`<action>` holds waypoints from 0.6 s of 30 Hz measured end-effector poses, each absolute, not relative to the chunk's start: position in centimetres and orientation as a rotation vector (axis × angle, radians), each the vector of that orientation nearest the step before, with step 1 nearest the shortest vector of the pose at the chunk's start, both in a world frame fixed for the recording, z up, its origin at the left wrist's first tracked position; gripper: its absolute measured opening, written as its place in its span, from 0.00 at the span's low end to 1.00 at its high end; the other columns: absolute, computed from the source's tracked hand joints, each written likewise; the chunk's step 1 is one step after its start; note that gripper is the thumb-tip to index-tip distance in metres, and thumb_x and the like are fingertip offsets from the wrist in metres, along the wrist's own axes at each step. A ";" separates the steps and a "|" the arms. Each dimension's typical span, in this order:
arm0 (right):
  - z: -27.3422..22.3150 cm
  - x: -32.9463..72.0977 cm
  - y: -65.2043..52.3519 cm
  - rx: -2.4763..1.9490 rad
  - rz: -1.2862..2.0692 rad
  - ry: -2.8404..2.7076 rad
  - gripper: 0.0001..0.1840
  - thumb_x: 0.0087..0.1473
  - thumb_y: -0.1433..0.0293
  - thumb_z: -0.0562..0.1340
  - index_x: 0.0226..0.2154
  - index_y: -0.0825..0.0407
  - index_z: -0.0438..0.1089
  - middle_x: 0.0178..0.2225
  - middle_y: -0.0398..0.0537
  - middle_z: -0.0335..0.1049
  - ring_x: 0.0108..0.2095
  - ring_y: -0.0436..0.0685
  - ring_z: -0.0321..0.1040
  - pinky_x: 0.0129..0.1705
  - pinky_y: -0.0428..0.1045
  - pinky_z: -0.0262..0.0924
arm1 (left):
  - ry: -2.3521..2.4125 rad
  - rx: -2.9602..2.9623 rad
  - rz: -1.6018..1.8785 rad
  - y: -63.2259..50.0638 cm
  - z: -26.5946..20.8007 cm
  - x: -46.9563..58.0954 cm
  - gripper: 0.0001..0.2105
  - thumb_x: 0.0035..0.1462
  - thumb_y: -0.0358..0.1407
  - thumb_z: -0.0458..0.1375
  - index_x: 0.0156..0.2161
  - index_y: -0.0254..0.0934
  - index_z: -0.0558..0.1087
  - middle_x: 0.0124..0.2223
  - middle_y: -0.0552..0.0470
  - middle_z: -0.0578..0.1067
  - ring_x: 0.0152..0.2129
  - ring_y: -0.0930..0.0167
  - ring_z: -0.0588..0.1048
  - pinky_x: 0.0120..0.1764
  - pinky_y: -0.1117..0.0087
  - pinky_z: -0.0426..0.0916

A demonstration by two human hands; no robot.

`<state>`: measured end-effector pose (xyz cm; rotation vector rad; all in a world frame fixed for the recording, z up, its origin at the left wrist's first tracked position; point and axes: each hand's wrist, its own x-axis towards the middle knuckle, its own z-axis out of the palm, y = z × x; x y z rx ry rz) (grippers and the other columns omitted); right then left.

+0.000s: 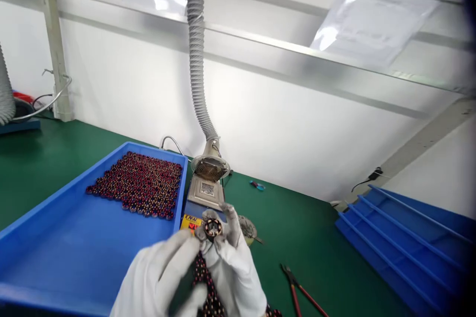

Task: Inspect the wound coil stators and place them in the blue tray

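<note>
My right hand (pixel 238 262), in a white glove with greyed fingertips, pinches a small round wound coil part (pixel 213 228) between thumb and fingers. The part has a dark ring, coppery spots around its edge and a hollow centre. My left hand (pixel 159 272), also gloved in white and a little blurred, is close on the left, its fingertips near the part and its thumb apart from the fingers. I see nothing held in it. Beneath the hands lie several similar dark, red-dotted parts (pixel 210 287), partly hidden by the gloves.
A blue tray (pixel 92 252) on the left bears a packed block of the coil parts (pixel 145 183). Behind my hands stand a heated pot with a yellow display (pixel 191 221) and an exhaust hose (pixel 197 59). Red-handled cutters (pixel 293 285) and stacked blue trays (pixel 405 242) are at right.
</note>
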<state>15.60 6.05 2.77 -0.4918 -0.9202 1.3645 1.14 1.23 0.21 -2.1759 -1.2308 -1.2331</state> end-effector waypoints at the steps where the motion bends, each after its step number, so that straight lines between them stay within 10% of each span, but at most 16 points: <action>1: 3.1 15.3 5.9 -0.456 1.368 -0.950 0.19 0.33 0.65 0.71 0.32 0.44 0.68 0.32 0.44 0.72 0.30 0.54 0.68 0.32 0.50 0.65 | -1.195 -2.112 -1.339 2.1 2.2 1.6 0.16 0.61 0.39 0.49 0.52 0.33 0.62 0.49 0.42 0.68 0.43 0.66 0.69 0.41 0.67 0.66; 9: 4.9 16.9 5.9 -0.548 1.158 -1.243 0.12 0.35 0.66 0.70 0.28 0.47 0.73 0.29 0.46 0.70 0.29 0.55 0.67 0.31 0.50 0.63 | -1.108 -2.494 -1.752 4.8 5.0 3.2 0.14 0.54 0.30 0.50 0.47 0.44 0.63 0.46 0.56 0.70 0.41 0.72 0.69 0.42 0.70 0.68; 18: 5.0 17.4 6.4 -0.567 1.114 -1.057 0.09 0.39 0.63 0.69 0.18 0.49 0.70 0.22 0.41 0.64 0.27 0.51 0.63 0.33 0.49 0.60 | -0.900 -2.471 -1.492 5.6 5.1 2.9 0.09 0.57 0.27 0.49 0.43 0.35 0.66 0.40 0.49 0.72 0.34 0.66 0.69 0.35 0.61 0.66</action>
